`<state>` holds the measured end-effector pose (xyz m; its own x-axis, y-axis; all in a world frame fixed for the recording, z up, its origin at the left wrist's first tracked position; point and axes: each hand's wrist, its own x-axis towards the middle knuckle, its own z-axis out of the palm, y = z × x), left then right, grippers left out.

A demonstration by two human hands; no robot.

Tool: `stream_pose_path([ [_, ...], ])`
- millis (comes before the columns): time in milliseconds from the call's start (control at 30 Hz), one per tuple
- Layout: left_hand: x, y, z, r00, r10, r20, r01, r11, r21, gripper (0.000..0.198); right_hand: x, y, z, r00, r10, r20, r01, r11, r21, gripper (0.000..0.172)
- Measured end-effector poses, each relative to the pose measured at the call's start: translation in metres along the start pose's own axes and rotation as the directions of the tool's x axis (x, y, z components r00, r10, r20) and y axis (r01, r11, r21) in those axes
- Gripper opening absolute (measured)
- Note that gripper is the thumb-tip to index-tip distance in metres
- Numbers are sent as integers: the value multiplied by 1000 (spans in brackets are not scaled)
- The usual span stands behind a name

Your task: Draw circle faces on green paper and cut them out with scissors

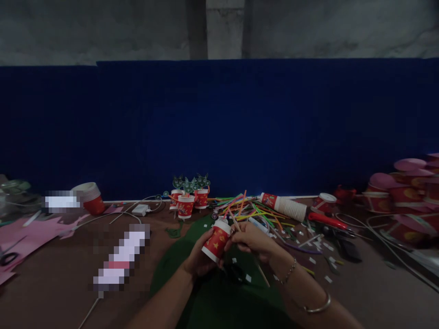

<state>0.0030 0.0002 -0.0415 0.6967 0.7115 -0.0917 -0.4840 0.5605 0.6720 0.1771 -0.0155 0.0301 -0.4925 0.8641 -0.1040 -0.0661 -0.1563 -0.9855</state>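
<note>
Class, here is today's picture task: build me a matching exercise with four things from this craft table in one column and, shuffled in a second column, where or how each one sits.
Things
1. red cup
2. thin stick
3. stack of cups
4. three decorated cups

Places
A. lying on its side beside the coloured straws
B. held in the left hand
C. standing upright by the blue backdrop
D. held in the right hand

Pairs: 1-B, 2-D, 3-A, 4-C
</note>
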Motion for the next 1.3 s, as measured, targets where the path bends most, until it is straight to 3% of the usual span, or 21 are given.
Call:
stream_pose_path([
  [333,-1,-1,0,997,-8,81,10,1000,-19,47,1,6,-10,996,-54,68,58,996,-67,20],
  [500,-1,-1,0,992,-19,121,18,1000,11,48,3,9,-11,994,-93,54,100,986,-136,22],
  [600,-1,-2,-1,997,-20,76,17,999,28,46,3,8,-8,991,-136,-4,132,968,-215,17],
  [767,-3,-4,-2,998,68,-14,-65,991,120,48,1,3,-5,987,-147,-60,122,945,-303,12],
  [933,0,-5,2,989,134,61,-145,959,244,60,3,5,-18,992,-120,-35,96,911,-401,10],
  [1000,2,-6,5,984,177,30,-177,930,323,58,2,7,-25,990,-138,-20,113,877,-467,13],
  [1133,7,-9,11,922,367,-125,-267,835,481,66,-6,3,-33,993,-103,63,120,837,-533,7],
  [1167,7,-10,13,896,422,-141,-300,807,510,69,-8,1,-34,993,-93,67,115,841,-529,15],
  [1233,7,-12,18,850,509,-135,-356,744,566,72,-12,-4,-35,995,-98,26,97,853,-513,30],
  [1300,6,-14,23,803,588,-92,-405,654,639,69,-13,-8,-35,988,-138,-66,88,868,-489,34],
])
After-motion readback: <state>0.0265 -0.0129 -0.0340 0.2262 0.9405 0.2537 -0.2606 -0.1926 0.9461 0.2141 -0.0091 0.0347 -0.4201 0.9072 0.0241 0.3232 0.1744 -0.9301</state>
